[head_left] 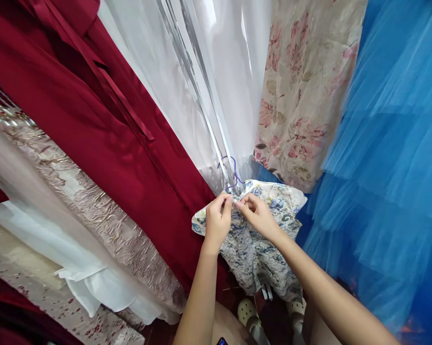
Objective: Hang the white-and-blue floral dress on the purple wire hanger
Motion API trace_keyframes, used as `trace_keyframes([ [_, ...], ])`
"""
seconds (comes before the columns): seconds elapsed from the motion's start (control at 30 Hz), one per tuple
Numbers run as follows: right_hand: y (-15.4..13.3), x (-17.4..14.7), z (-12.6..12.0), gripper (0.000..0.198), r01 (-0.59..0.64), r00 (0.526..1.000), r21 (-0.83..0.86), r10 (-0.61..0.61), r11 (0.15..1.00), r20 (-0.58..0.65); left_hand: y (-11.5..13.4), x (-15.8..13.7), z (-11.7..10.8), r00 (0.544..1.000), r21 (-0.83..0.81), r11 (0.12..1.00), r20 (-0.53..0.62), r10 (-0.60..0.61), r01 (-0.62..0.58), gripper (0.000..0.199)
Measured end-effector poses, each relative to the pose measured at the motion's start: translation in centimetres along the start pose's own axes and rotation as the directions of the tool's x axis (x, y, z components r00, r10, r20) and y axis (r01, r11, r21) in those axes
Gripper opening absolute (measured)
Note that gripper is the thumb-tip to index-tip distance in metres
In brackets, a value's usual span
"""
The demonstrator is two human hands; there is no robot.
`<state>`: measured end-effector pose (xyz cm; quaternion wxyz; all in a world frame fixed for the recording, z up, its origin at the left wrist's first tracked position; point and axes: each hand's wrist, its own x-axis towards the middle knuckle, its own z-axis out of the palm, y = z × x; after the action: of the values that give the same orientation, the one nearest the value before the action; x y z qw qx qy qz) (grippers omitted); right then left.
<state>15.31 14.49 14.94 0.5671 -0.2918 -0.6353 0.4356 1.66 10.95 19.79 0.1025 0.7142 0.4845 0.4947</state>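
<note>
A white dress with a blue and yellow floral print (254, 249) hangs in front of me on a purple hanger (234, 167). Both my hands are at its neckline, just under the hanger. My left hand (219, 218) pinches the collar edge between thumb and fingers. Close beside it, my right hand (257, 213) pinches the same edge from the other side, fingers curled. The fingertips nearly meet and hide the small bit of neckline between them.
Long garments hang all round: a dark red one (130, 167), a white one (137, 62), a beige one with pink flowers (305, 96) and a blue tulle one (388, 158). Silvery strips (201, 86) run down to the hanger. Pale clogs (247, 314) show on the floor below.
</note>
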Motion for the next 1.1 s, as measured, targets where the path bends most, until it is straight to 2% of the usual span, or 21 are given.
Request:
trace_keyframes([
  [0.23, -1.4, -0.3, -0.3, 0.032, 0.012, 0.996, 0.08, -0.019, 0.997, 0.091, -0.3, -0.3, 0.7, 0.999, -0.022, 1.0, -0.04, 0.001, -0.002, 0.027],
  [0.33, -1.6, -0.2, -0.6, 0.031, -0.043, 0.992, 0.161, 0.023, 0.986, 0.122, -0.2, -0.2, 1.1, 0.995, -0.002, 1.0, -0.094, 0.029, -0.029, 0.026],
  [0.43, -1.4, 0.1, -0.4, 0.031, -0.096, 0.992, 0.213, 0.077, 0.972, 0.1, -0.4, 0.5, 1.2, 0.985, 0.027, 0.999, -0.167, 0.038, -0.034, 0.024],
  [0.57, -0.8, 0.6, 0.3, 0.034, -0.112, 0.992, 0.18, 0.098, 0.977, 0.084, -1.5, 1.4, 1.2, 0.959, 0.012, 1.0, -0.282, -0.013, 0.017, 0.025],
  [0.7, 0.3, 0.0, -0.1, 0.039, -0.115, 0.986, 0.049, 0.108, 0.992, 0.127, -3.7, 1.7, 0.7, 0.925, -0.052, 0.997, -0.371, -0.077, 0.062, 0.025],
  [0.8, 1.6, -1.7, -1.4, 0.043, -0.156, 0.97, -0.021, 0.158, 0.987, 0.183, -6.5, 2.1, -1.1, 0.845, -0.17, 0.98, -0.506, -0.175, 0.102, 0.024],
  [0.9, 3.0, -3.7, -2.9, 0.038, -0.236, 0.939, 0.003, 0.227, 0.972, 0.259, -9.8, 2.1, -3.3, 0.707, -0.45, 0.881, -0.576, -0.41, 0.144, 0.023],
  [1.0, 4.0, -5.3, -3.7, 0.037, -0.316, 0.907, 0.046, 0.288, 0.948, 0.308, -12.9, 0.7, -3.8, 0.567, -0.707, 0.68, -0.484, -0.667, 0.197, 0.029],
  [1.1, 4.9, -6.5, -3.8, 0.037, -0.381, 0.877, 0.052, 0.344, 0.923, 0.335, -14.8, -2.6, -1.6, 0.477, -0.826, 0.475, -0.301, -0.826, 0.302, 0.034],
])
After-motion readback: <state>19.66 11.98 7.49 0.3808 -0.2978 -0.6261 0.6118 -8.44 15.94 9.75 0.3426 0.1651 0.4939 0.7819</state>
